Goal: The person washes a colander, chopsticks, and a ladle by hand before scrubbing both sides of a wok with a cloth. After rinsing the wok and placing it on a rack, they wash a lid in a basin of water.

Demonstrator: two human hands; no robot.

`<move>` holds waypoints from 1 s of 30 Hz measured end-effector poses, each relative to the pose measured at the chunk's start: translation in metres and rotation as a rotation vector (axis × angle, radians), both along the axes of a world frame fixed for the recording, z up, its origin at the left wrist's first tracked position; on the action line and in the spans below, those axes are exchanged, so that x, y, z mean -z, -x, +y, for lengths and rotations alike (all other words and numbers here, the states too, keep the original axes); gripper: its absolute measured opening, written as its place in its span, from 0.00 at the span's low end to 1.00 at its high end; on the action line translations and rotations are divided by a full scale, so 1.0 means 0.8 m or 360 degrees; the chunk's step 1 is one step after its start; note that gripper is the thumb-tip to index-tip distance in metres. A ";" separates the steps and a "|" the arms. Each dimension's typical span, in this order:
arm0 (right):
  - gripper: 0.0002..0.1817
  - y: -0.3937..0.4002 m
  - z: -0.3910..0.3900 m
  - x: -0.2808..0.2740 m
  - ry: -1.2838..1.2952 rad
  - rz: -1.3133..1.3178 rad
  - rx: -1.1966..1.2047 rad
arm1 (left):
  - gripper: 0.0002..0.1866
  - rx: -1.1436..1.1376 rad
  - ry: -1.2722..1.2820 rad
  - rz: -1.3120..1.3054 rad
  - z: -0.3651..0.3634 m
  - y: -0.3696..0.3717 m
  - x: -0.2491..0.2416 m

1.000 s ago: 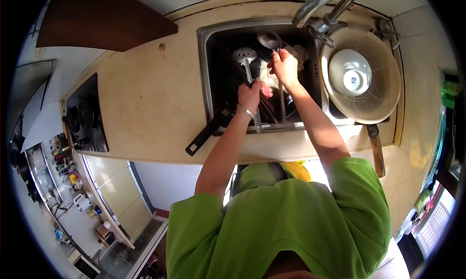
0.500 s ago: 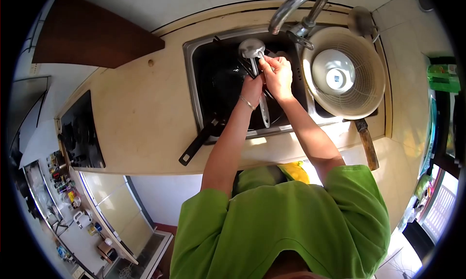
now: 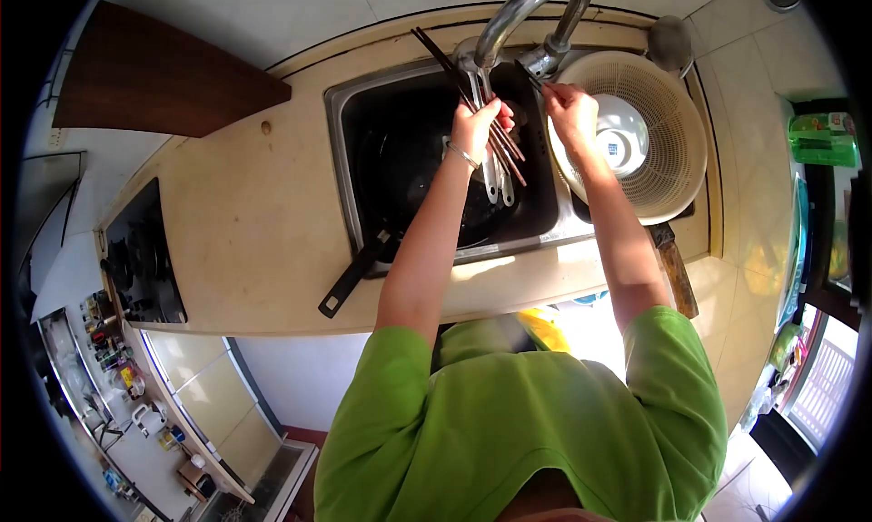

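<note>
My left hand (image 3: 476, 133) is closed around a bundle of dark chopsticks (image 3: 439, 55) and metal ladles (image 3: 491, 179). The chopsticks' upper ends stick out to the upper left; the ladle handles hang down over the sink, and their heads are partly hidden behind the faucet spout (image 3: 499, 34). My right hand (image 3: 572, 118) pinches the faucet lever (image 3: 529, 73) at the sink's back right. Below the left hand, a black pan (image 3: 386, 172) lies in the sink (image 3: 341, 141), its black handle (image 3: 354, 273) reaching over the front edge.
A cream colander (image 3: 683, 113) holding a white bowl (image 3: 627, 127) stands right of the sink. A wooden handle (image 3: 677, 272) juts out below it. A metal strainer (image 3: 670, 43) is at the back right. Left along the counter (image 3: 241, 222) is a black cooktop (image 3: 154, 259).
My right hand has left the ladle and moved right to the faucet lever. My left hand has risen with the bundle toward the spout, and the chopsticks now point to the upper left.
</note>
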State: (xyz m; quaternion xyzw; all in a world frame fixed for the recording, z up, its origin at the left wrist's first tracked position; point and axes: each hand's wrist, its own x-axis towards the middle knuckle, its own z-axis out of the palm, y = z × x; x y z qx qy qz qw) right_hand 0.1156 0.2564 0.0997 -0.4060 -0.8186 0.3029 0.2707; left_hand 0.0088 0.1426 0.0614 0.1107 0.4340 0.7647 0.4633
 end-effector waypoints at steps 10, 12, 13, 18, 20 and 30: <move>0.13 0.025 -0.036 -0.028 -0.0454 0.0006 -0.0080 | 0.07 -0.0123 0.0433 0.0315 0.004 -0.006 -0.030; 0.16 0.048 -0.051 -0.042 -0.0851 0.0111 -0.0372 | 0.05 -0.0425 0.0184 0.0304 0.011 -0.015 -0.009; 0.18 0.060 -0.056 -0.044 -0.1027 0.0041 -0.0584 | 0.06 -0.0690 -0.0187 0.0042 0.018 -0.020 0.005; 0.22 0.115 -0.032 -0.054 0.0278 -0.0629 -0.0776 | 0.04 -0.0193 0.0523 0.0749 -0.053 -0.020 -0.014; 0.20 0.125 -0.006 -0.024 0.0759 -0.0322 -0.0993 | 0.03 -0.0107 0.0503 0.0643 -0.074 -0.023 -0.029; 0.28 0.075 -0.033 -0.050 0.1858 0.0820 -0.1172 | 0.08 0.0672 -0.0427 -0.0382 -0.092 0.034 -0.020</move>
